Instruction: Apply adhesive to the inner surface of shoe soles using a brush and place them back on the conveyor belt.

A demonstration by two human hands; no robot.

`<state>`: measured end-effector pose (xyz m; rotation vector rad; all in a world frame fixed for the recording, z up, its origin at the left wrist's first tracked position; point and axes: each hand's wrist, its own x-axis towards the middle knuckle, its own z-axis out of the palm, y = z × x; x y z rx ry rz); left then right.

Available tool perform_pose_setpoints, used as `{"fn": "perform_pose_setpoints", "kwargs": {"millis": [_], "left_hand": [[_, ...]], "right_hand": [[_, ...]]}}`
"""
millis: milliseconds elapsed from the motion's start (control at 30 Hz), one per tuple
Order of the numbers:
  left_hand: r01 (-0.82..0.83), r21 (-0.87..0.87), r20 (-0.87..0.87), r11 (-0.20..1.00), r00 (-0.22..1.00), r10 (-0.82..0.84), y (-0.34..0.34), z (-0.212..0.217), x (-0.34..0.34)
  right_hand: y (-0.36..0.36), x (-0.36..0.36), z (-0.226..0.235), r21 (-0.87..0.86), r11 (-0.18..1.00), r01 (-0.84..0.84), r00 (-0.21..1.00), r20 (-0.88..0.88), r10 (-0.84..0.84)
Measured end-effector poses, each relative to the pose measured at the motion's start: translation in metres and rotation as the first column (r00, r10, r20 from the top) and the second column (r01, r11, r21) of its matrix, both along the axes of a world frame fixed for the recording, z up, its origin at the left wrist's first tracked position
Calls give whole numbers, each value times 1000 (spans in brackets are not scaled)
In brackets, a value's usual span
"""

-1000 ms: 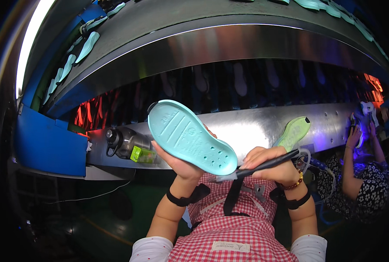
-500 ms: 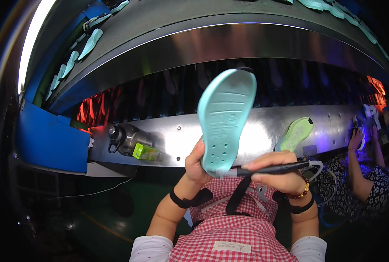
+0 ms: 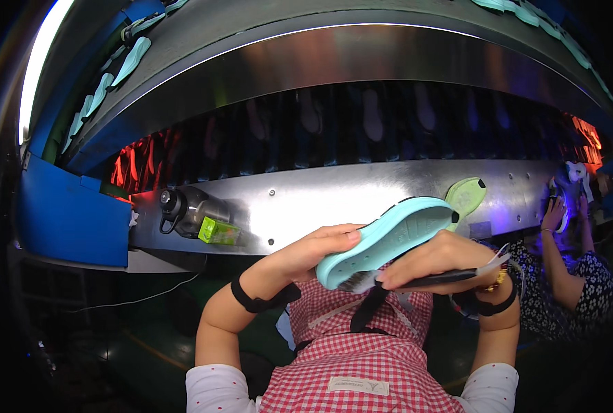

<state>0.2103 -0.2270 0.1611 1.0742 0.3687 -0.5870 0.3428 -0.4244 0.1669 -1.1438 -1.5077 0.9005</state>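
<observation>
My left hand (image 3: 327,249) grips a light turquoise shoe sole (image 3: 389,237) along its left side, fingers on the outer wall. The sole is tilted, its hollow upper face toward me and its black-tipped end pointing right. In my right hand (image 3: 437,260) is a black-handled brush (image 3: 430,279) with a cable at its rear. Its pale bristles touch the inside of the sole near the lower left end. A yellow-green sole (image 3: 466,195) lies on the metal ledge beyond my right hand.
A dark water bottle (image 3: 193,212) and a small green box (image 3: 218,231) rest on the metal ledge (image 3: 299,193) at left. Above runs a conveyor (image 3: 306,17) with turquoise soles along it. A co-worker's hands (image 3: 554,213) handle a shoe part at far right.
The sole has gone from standing upright to tilted sideways, its far end swinging right and down toward me. The brush has moved from the sole's lower edge to its inside.
</observation>
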Motion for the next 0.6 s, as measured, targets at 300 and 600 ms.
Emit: {"fn": "perform_pose_setpoints", "kwargs": {"millis": [300,600], "left_hand": [[74,116,20,990,997,-77,15,9,-8],[-51,80,116,996,992,41,34,5,-25]], "right_hand": [[-16,3,-7,9,999,33,996,-85,-32],[-29,-7,-16,18,986,166,981,-105,-164]]}}
